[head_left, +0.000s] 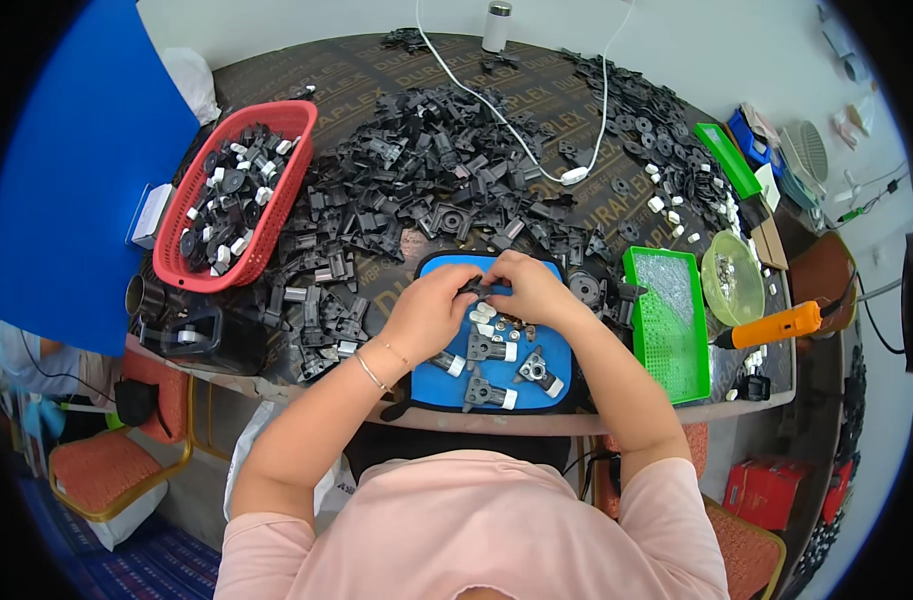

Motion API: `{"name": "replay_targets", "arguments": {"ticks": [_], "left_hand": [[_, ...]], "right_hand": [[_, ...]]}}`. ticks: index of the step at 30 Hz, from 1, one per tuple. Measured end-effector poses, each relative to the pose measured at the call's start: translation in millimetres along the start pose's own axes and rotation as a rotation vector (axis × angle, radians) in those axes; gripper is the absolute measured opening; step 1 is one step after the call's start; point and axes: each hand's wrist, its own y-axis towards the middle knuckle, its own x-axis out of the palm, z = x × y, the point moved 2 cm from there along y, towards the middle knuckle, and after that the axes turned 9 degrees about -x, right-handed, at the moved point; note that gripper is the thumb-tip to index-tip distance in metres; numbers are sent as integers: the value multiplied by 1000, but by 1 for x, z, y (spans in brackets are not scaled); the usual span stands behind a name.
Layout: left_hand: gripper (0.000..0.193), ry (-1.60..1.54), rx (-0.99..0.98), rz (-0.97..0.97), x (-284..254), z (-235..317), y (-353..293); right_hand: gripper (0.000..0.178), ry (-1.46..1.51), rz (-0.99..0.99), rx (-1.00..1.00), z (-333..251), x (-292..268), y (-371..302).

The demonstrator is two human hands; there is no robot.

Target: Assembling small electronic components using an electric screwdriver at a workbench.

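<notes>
Over the far part of a blue mat, my left hand and my right hand meet with fingers pinched on a small black plastic part. My fingertips hide much of it. Just below them lie several loose white caps and small metal pieces. Nearer to me on the mat rest several black plastic fittings with white ends, among them an upper fitting, a lower fitting and a tilted fitting at the right.
A heap of black plastic parts spreads beyond the mat. At left stand a red basket of parts and a black tape dispenser. To the right are a green tray, a yellow-green bowl and an orange power tool. A white cable crosses the table.
</notes>
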Motion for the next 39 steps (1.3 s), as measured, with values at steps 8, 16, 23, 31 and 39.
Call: {"name": "replay_targets", "arguments": {"ticks": [8,16,23,31,39], "left_hand": [[26,278,47,-132,8,10,19],[24,641,6,-314,23,31,40],[34,-148,-442,-263,16,-21,44],[49,234,-204,84,-7,5,27],[33,171,-182,113,-22,3,9]], "right_hand": [[26,5,66,-29,11,5,1],[29,3,141,-121,23,10,-2],[33,29,180,19,4,12,-6],[37,-381,171,2,-10,-20,-14],[24,-509,273,-9,19,-29,17]]}}
